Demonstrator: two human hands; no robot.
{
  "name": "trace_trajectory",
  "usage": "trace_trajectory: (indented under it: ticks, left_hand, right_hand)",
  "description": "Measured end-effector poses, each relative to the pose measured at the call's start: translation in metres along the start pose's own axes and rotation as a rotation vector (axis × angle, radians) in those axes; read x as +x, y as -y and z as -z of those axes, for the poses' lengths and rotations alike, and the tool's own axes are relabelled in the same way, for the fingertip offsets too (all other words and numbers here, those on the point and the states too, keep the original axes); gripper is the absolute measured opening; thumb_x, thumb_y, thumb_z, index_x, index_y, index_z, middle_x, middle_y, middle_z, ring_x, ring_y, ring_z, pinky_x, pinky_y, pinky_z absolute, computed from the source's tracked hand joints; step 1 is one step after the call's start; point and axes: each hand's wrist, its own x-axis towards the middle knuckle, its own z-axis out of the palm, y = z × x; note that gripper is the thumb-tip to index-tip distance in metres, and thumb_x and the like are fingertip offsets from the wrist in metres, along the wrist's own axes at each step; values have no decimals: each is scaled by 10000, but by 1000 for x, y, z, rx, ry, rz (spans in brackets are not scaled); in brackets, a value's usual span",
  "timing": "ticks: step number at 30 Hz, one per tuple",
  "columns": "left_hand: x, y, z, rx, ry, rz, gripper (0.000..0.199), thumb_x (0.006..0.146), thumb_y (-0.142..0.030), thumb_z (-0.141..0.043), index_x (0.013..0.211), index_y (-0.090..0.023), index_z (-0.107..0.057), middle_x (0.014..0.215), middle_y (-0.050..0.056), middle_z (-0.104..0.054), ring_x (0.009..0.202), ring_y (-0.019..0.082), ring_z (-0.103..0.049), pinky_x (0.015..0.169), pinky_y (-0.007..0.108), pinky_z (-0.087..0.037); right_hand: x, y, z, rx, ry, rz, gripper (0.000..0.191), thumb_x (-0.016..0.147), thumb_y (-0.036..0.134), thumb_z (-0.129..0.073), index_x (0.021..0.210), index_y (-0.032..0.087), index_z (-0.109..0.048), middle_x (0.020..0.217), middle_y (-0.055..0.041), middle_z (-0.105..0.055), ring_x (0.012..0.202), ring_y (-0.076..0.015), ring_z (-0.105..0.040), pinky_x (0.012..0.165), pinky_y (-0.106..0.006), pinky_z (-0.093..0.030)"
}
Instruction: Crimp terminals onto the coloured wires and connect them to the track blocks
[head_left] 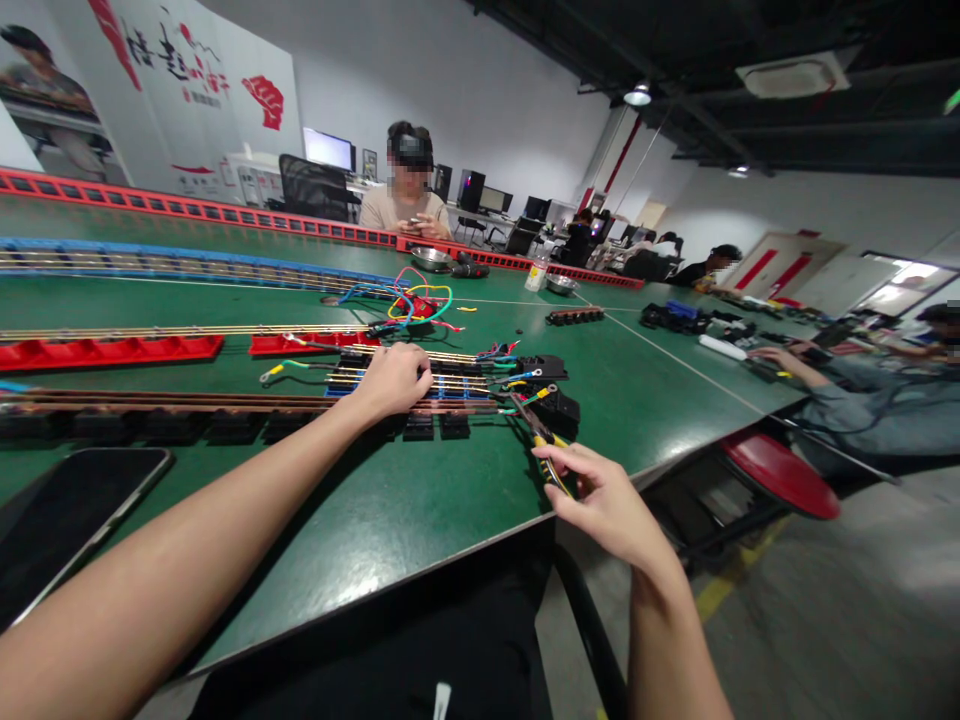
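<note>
Near the middle of the green table, my left hand (396, 382) is closed over an assembly of long copper-coloured rods (450, 405), knuckles up. Its fingertips are partly hidden behind the hand. Yellow-and-black-handled pliers (538, 432) are gripped in my right hand (604, 492) near the table edge. Their jaws point away from me and lie against the wires at the right end of the rods. Green, blue and red wires with yellow sleeves and ring terminals (546, 391) stick out there, beside a black plastic end piece (559, 408).
A phone (90, 505) lies at the left. Red trays (112, 350), a blue rail (187, 258) and coiled coloured wires (424, 303) are beyond my hands. A bottle (536, 272) and metal bowls (431, 258) stand farther back. Other people sit across and to the right.
</note>
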Motion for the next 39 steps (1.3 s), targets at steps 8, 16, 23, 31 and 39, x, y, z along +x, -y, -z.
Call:
trace_trajectory:
  ticks: [8,16,23,31,39]
  left_hand:
    - [1,1,0,-33,-4,-8,223,824,-222,-451,789,-165,-664,943,107,-700,916,264,-632,810,371,-451]
    - [2,4,-3,-45,-8,-49,234,825,-208,-436,786,-160,-662,899,102,-696,848,235,-631,806,342,-465]
    - [3,6,-4,-54,-14,-64,244,829,-206,-426,784,-165,-662,886,97,-695,831,223,-629,791,328,-471]
    - [3,6,-4,-72,-27,-67,228,828,-192,-438,770,-167,-656,885,93,-699,831,223,-626,796,328,-470]
    - [3,6,-6,-67,-23,-74,243,835,-197,-425,769,-162,-656,894,100,-696,848,226,-629,808,329,-470]
  right_hand:
    - [-2,-2,-1,-141,12,7,685,774,220,-591,1448,191,-473,1070,-85,-665,989,-238,-616,920,-386,-474]
    - [-1,9,-2,-83,-7,-25,666,773,230,-595,1431,178,-499,985,-54,-697,819,-183,-645,741,-287,-527]
    - [-4,13,0,87,-13,-41,510,867,312,-579,1361,188,-590,1120,-72,-712,909,-217,-665,800,-335,-545]
    - [3,9,-10,652,43,-343,471,867,435,-545,1257,174,-570,743,-29,-623,675,-179,-619,425,-222,-460]
    - [10,18,-18,1151,26,-397,363,816,503,-634,1066,265,-524,746,37,-492,570,-101,-541,473,-202,-377]
